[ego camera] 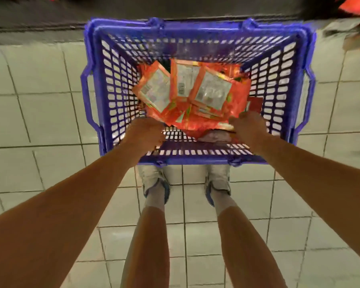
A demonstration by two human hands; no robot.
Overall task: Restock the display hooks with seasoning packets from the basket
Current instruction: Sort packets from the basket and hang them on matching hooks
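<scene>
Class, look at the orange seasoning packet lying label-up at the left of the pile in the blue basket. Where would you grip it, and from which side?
Probably pinch the seasoning packet at its near-left edge, coming from above through the basket's open top. It lies flat and tilted on the pile, and that edge overhangs free, while its right edge sits against neighbouring packets. The left hand is nearest.

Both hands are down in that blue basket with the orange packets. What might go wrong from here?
The seasoning packets lie fanned in a loose, overlapping pile, so a few may slide free if lifted as a bunch. The left hand and right hand meet only the pile's near edge, so the grip looks shallow. The basket sits right at the shoes, so stepping forward risks kicking it.
</scene>
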